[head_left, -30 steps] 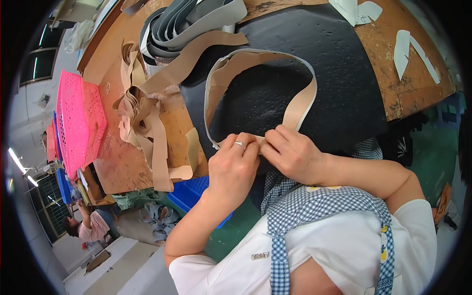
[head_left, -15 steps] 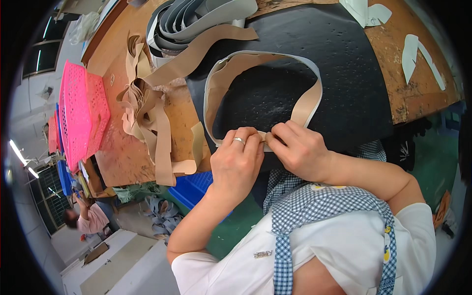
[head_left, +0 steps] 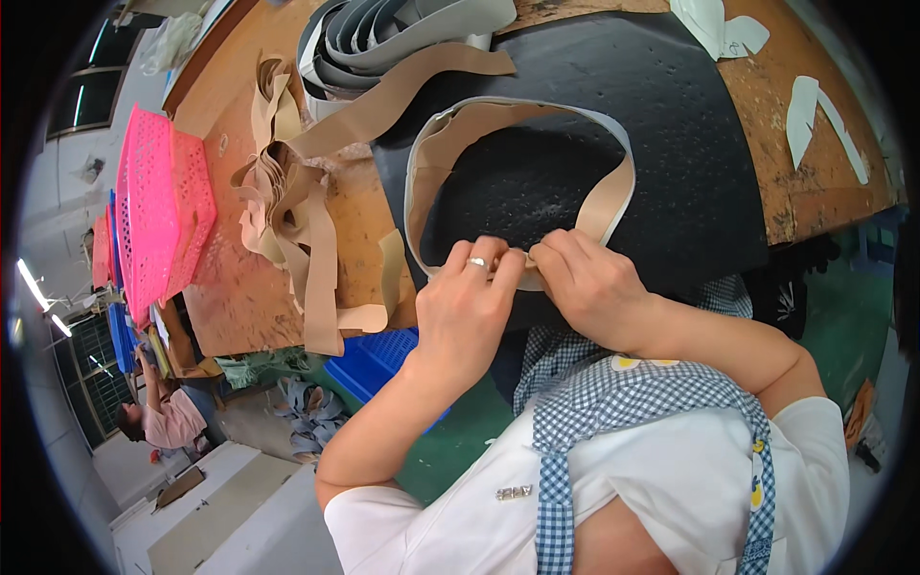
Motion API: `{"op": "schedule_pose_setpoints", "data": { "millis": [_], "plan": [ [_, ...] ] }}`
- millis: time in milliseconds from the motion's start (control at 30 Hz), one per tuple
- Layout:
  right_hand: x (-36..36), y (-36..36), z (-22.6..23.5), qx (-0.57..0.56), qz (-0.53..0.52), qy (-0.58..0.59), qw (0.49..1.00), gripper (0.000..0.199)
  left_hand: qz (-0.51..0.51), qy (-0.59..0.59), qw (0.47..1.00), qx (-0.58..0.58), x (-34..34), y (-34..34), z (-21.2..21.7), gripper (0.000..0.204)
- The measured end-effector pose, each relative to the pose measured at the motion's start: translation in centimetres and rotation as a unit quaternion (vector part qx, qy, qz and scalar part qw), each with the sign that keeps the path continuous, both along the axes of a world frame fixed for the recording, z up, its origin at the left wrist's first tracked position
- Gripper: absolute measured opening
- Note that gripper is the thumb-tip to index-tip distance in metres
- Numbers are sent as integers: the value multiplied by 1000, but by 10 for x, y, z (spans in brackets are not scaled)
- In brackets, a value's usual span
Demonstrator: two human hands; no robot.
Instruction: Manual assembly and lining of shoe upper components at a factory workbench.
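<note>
A wide strip point(head_left: 606, 206), tan inside and pale grey outside, stands on edge in a loop on a black mat point(head_left: 685, 172). My left hand point(head_left: 468, 302) and my right hand point(head_left: 589, 287) pinch the near side of this loop close together, at the mat's near edge. Both sets of fingers are closed on the strip, and they hide the exact spot they grip. A ring sits on a finger of my left hand. Left of the loop, loose tan strips point(head_left: 321, 259) lie in a tangled pile, touched by neither hand.
Rolled grey strips point(head_left: 383, 48) stand at the back of the wooden table point(head_left: 225, 297). White cut pieces point(head_left: 803, 120) lie at the far right. A pink basket point(head_left: 168, 206) is at the left, and a blue crate point(head_left: 379, 362) sits below the table edge. Another person point(head_left: 172, 417) is at the far left.
My fingertips have shifted slightly along the near side of the loop, still pinching it. The whole view has moved a little. The person at the far left has changed posture slightly.
</note>
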State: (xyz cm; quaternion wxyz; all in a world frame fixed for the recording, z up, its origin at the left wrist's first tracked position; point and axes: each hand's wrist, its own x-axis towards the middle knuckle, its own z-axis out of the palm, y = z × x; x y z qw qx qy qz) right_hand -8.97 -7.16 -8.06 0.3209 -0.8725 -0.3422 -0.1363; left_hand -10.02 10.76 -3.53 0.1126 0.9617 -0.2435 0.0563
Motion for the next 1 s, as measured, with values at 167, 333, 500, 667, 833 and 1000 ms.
{"op": "schedule_pose_setpoints", "data": {
  "millis": [167, 333, 500, 667, 833, 1000],
  "plan": [
    [-4, -8, -3, -3, 4, -22, 1000, 22, -59, -66, 995, -36, -11, 11, -17, 26],
    [-1, -4, 2, -36, 14, -32, 999, 22, -43, -93, 993, -52, -4, 8, -19, 19],
    [0, -1, 0, -44, -17, 4, 999, 18, -2, -11, 999, -31, 6, -4, 0, 16],
    [-1, -6, 2, -30, 1, 8, 1000, 24, -34, 41, 999, -12, 14, 3, 0, 34],
    [-10, -17, -5, 29, 18, 0, 999, 30, -118, -41, 991, -56, 1, 21, -11, 30],
    [-9, -21, -6, 12, 38, -22, 999, 31, -172, -78, 982, 4, -1, 22, -9, 31]
  ]
}}
